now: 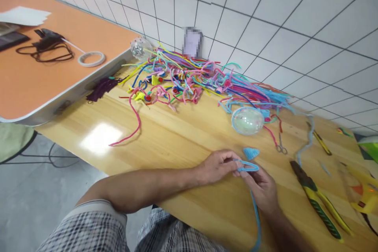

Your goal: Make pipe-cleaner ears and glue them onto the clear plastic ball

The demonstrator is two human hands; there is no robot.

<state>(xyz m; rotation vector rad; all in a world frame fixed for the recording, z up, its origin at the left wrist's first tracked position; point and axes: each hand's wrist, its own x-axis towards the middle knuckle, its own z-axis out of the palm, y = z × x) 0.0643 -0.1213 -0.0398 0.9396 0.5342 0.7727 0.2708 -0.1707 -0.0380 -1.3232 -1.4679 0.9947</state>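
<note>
A light blue pipe cleaner (249, 166), bent into a narrow loop at one end, is pinched between both hands over the wooden table. My left hand (220, 165) has thumb and fingers closed on the loop's left end. On the other side, my right hand (262, 189) grips the same pipe cleaner near the loop, and its long tail hangs down past the wrist. Just beyond the fingers lies a small blue triangle (251, 153) that looks made of pipe cleaner. A clear ball (248, 120) edged with blue pipe cleaner rests farther back.
Green-and-black pliers (317, 202), a yellow glue gun (366, 193), small scissors (281, 148) and a yellow cutter (323, 138) lie to the right. Colourful pipe cleaners (183, 78) are heaped along the tiled wall. An orange table (97, 19) adjoins on the left, with a tape roll (91, 59).
</note>
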